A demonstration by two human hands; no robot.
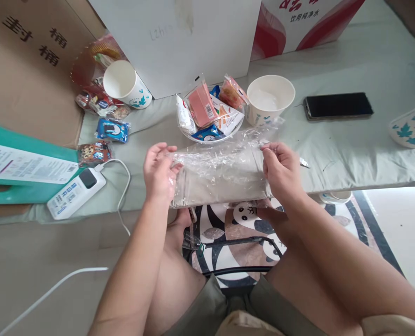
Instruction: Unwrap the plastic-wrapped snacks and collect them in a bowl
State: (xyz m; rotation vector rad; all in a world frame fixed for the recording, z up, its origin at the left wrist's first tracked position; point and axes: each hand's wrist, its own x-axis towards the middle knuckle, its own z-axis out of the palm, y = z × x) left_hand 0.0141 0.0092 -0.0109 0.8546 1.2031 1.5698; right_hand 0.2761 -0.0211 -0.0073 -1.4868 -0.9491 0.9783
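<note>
A sheet of clear plastic wrap is stretched between my two hands at the table's front edge. My left hand is closed on its left side, fingers curled. At the right side, my right hand pinches the wrap between thumb and forefinger. Just behind the wrap stands a round dish of packaged snacks, among them a pink packet and a white triangular packet. Touching or very near the dish is a white paper bowl. A small pointed piece shows beside my right hand; I cannot make out its kind.
A black phone lies on the right. Left are a paper cup, a blue snack packet and a white power bank with a cable. Large boxes stand behind; another patterned cup is at far right.
</note>
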